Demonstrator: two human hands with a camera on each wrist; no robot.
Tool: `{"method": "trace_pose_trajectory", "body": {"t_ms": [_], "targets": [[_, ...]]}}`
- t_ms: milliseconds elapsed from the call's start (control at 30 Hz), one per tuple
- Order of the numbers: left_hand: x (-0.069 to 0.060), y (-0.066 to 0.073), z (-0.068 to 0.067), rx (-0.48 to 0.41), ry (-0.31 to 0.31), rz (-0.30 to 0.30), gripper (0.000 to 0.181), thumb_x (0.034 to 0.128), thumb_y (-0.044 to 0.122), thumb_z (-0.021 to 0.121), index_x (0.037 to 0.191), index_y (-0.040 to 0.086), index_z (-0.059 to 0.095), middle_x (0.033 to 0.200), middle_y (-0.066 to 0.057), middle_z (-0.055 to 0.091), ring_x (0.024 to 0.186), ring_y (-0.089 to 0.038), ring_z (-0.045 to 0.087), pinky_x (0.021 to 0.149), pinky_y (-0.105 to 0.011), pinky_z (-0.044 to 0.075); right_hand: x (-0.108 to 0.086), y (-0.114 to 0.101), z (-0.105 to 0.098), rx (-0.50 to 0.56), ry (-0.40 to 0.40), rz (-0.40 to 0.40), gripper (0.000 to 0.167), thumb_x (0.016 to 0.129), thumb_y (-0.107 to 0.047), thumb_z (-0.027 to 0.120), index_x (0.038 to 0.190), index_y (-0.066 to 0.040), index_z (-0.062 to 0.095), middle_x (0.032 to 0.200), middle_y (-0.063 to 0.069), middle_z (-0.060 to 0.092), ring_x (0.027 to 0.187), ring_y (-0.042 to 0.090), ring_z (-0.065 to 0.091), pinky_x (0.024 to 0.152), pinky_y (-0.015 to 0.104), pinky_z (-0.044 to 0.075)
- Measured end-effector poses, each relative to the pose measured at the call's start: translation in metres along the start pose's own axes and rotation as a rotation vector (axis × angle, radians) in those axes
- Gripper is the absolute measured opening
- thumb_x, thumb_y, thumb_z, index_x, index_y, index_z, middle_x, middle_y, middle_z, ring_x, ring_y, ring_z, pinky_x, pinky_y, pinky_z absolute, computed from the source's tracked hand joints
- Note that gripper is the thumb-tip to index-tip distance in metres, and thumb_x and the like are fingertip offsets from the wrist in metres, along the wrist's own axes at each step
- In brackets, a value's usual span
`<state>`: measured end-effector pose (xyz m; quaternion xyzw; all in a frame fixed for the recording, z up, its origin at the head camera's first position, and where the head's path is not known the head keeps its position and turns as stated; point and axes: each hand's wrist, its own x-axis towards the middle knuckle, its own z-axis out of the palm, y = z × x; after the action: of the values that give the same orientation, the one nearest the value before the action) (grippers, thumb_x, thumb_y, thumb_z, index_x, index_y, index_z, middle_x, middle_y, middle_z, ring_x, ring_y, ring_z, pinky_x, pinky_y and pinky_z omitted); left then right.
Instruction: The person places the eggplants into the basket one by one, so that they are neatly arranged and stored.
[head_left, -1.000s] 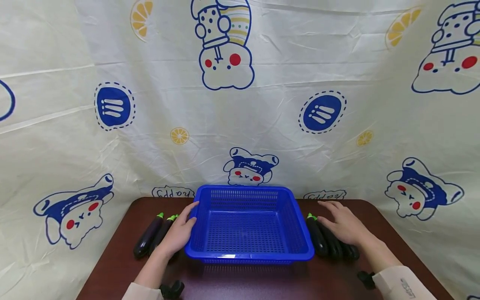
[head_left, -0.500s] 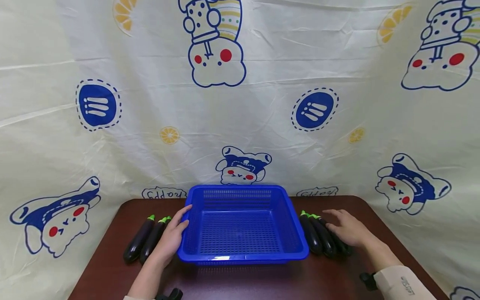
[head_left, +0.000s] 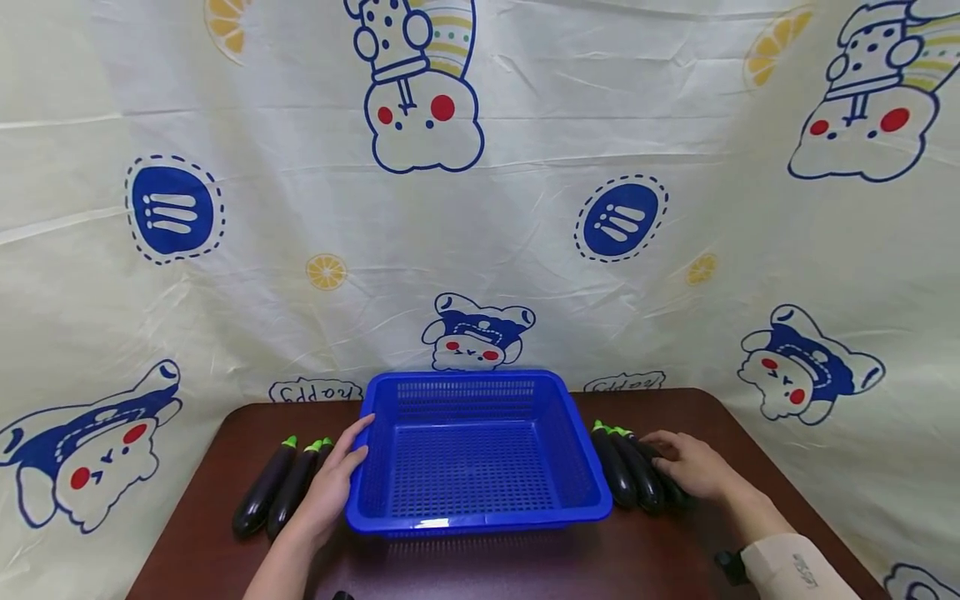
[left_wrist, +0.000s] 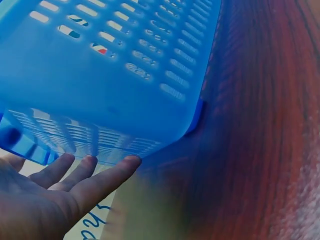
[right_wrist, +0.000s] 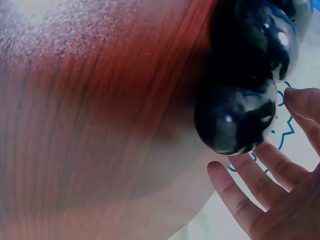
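Observation:
A blue plastic basket stands in the middle of the table. At its left side is my left hand; in the left wrist view, its straight fingers touch the slotted wall. Right of the basket lie dark eggplants with green stem ends, side by side. Over the outermost eggplant reaches my right hand. The right wrist view has the thumb apart from the extended fingers, with that eggplant's round end close to the fingertips. More eggplants lie left of the basket, one partly hidden by my left hand.
The brown wooden table has rounded far corners. Behind and beside it hangs a pale printed cloth, close to the far edge. Dark straps are at the wrists, one by the right sleeve.
My right hand has lowered onto the outermost eggplant on the right, its fingers bending a little more. My left hand stays at the basket's side. The head view has shifted slightly right.

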<state>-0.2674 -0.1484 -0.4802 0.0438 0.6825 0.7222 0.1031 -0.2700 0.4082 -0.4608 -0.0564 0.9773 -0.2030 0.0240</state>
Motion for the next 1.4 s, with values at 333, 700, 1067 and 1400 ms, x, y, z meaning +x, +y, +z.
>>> {"method": "trace_pose_trajectory", "body": {"t_ms": [333, 700, 1067, 1400], "targets": [[0.001, -0.005, -0.002, -0.018, -0.004, 0.017, 0.047, 0.1125, 0.024, 0.032, 0.159, 0.030, 0.035, 0.166, -0.015, 0.030, 0.138, -0.042, 0.050, 0.098, -0.047, 0.052, 0.007, 0.008, 0.006, 0.012, -0.037, 0.037, 0.035, 0.099, -0.012, 0.063, 0.134, -0.010, 0.064, 0.127, 0.024, 0.070, 0.117, 0.044, 0.067, 0.094, 0.065, 0.050], [0.000, -0.002, -0.003, -0.005, 0.011, 0.016, 0.048, 0.1127, 0.021, 0.031, 0.159, 0.031, 0.034, 0.163, -0.015, 0.034, 0.128, -0.036, 0.055, 0.091, -0.038, 0.052, 0.007, 0.009, 0.007, 0.007, -0.004, 0.034, 0.035, 0.099, -0.014, 0.064, 0.134, -0.012, 0.065, 0.129, 0.025, 0.069, 0.119, 0.047, 0.065, 0.094, 0.066, 0.050], [-0.004, -0.002, -0.004, 0.005, 0.012, -0.005, 0.048, 0.1127, 0.020, 0.029, 0.159, 0.032, 0.033, 0.163, -0.016, 0.035, 0.126, -0.037, 0.057, 0.090, -0.038, 0.053, 0.002, 0.006, 0.007, 0.005, 0.009, 0.043, 0.037, 0.099, -0.013, 0.065, 0.136, -0.011, 0.065, 0.130, 0.026, 0.068, 0.120, 0.047, 0.064, 0.094, 0.065, 0.050], [-0.001, -0.004, -0.003, -0.004, -0.008, 0.012, 0.048, 0.1129, 0.021, 0.030, 0.159, 0.032, 0.033, 0.162, -0.016, 0.036, 0.128, -0.037, 0.056, 0.092, -0.040, 0.053, -0.003, -0.015, -0.014, -0.041, 0.063, -0.062, 0.034, 0.098, -0.012, 0.067, 0.131, -0.013, 0.070, 0.096, 0.009, 0.066, 0.092, 0.027, 0.061, 0.073, 0.044, 0.048]]}}
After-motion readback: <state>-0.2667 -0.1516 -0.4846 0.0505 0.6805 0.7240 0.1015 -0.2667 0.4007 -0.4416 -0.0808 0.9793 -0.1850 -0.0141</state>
